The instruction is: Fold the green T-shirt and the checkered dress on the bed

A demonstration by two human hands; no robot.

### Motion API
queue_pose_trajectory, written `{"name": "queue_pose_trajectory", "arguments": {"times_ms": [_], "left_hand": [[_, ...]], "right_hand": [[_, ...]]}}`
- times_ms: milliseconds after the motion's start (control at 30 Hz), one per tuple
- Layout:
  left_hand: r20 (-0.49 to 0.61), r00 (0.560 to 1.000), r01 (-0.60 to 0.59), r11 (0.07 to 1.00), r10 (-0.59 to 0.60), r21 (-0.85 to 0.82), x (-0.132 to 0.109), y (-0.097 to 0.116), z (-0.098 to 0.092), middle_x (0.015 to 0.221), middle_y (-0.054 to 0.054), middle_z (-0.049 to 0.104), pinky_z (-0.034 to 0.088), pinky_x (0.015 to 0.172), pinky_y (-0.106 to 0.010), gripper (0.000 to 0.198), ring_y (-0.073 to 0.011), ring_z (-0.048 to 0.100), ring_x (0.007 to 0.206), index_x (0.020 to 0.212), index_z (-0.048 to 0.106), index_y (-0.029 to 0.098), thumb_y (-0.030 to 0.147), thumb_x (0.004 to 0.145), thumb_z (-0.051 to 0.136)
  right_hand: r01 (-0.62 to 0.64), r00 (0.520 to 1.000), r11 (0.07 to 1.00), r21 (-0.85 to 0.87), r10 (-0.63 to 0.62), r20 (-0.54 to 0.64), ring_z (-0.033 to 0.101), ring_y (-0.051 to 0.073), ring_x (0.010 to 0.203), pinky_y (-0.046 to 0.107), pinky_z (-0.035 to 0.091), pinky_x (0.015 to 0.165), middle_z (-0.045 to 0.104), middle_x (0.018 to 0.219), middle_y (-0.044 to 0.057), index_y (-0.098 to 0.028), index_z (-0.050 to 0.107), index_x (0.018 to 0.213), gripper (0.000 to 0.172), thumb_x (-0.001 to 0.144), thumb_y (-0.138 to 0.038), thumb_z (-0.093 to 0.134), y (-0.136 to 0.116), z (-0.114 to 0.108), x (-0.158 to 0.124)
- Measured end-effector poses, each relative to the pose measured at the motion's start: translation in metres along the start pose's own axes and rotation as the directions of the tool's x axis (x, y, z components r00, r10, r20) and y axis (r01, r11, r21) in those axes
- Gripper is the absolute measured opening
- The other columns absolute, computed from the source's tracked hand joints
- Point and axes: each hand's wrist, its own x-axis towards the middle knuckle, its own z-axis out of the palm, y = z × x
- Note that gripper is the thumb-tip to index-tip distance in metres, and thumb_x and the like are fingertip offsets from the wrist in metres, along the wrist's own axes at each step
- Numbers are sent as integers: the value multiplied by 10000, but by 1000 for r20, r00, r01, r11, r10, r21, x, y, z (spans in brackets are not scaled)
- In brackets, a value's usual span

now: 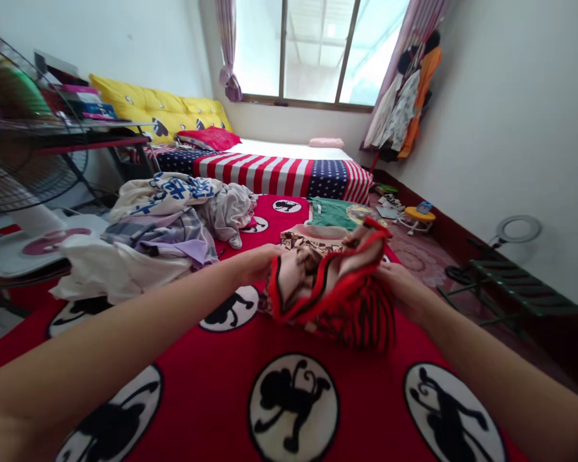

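Between my hands hangs a bunched garment (pixel 337 289) with a red and black edge, brown pattern and black stripes, partly blurred by motion. My left hand (pixel 262 262) grips its left side, the fingers mostly behind the cloth. On its right side my right hand (pixel 399 285) is closed, with its fingertips hidden. Just beyond lies a tan and brown patterned piece of clothing (pixel 313 237), partly covered by the garment. Farther back a green shirt (pixel 337 213) lies flat on the red cover (pixel 366 398) with monkey prints.
A heap of clothes (pixel 187 218) lies at the left, near a fan (pixel 43 218). Behind stands a bed (pixel 270 176) with a striped and starred cover. On the right are a dark green folding stool (pixel 515 289), a ring light (pixel 517 229) and a small yellow stool (pixel 419 215).
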Motion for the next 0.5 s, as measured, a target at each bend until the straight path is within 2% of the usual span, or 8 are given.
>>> {"name": "queue_pose_trajectory", "arguments": {"times_ms": [67, 133, 200, 267, 333, 400, 500], "left_hand": [[-213, 971, 85, 988, -111, -128, 33, -4, -7, 651, -23, 616, 477, 553, -235, 181, -135, 577, 548, 805, 596, 137, 318, 821, 589], [-302, 946, 77, 985, -120, -151, 48, -17, -11, 697, -28, 636, 482, 545, -228, 204, -127, 588, 561, 892, 591, 138, 337, 856, 564], [-317, 948, -9, 994, -26, -107, 46, -34, -12, 811, -36, 672, 510, 600, -238, 287, -142, 637, 666, 1066, 566, 153, 329, 842, 597], [-298, 950, -105, 994, 98, -6, 35, -49, -10, 877, -33, 682, 525, 649, -262, 517, -170, 663, 759, 1255, 480, 191, 294, 784, 667], [-265, 945, -167, 980, 191, 111, 27, -59, -7, 876, -23, 679, 524, 652, -270, 717, -183, 665, 772, 1362, 390, 223, 241, 721, 710], [-251, 938, -199, 964, 240, 178, 23, -62, -3, 916, -36, 674, 526, 665, -280, 776, -187, 660, 792, 1392, 360, 222, 195, 695, 697], [-257, 923, -234, 947, 288, 222, 14, -57, 2, 1027, -71, 660, 531, 716, -295, 720, -196, 647, 868, 1360, 407, 190, 183, 687, 662]], "right_hand": [[-140, 983, 986, 87, 149, -105, 702, 226, 654, 371, 585, 710, 718, 674, 76, -167, 652, 742, 126, 774, -288, 663, 10, -3, 35], [-179, 972, 974, 139, 197, -131, 715, 239, 735, 372, 587, 737, 738, 786, 97, -156, 650, 828, 146, 765, -285, 678, 26, -4, 46], [-107, 979, 981, 164, 132, -155, 711, 243, 865, 363, 582, 794, 737, 953, 94, -171, 616, 1032, 329, 745, -300, 716, 43, -5, 36], [-9, 977, 991, 135, 38, -212, 696, 245, 940, 370, 581, 819, 716, 1053, 77, -221, 485, 1260, 616, 716, -318, 755, 56, -5, 19], [41, 969, 998, 54, -27, -245, 691, 251, 954, 386, 582, 823, 699, 1083, 78, -253, 337, 1389, 819, 699, -328, 771, 64, -6, 6], [57, 970, 998, -29, -62, -236, 681, 255, 980, 396, 572, 849, 677, 1123, 97, -250, 294, 1423, 871, 696, -335, 768, 65, -6, 3], [79, 968, 990, -113, -104, -227, 623, 268, 1104, 398, 522, 943, 619, 1233, 125, -208, 403, 1366, 797, 671, -337, 769, 58, -6, 4]]}}
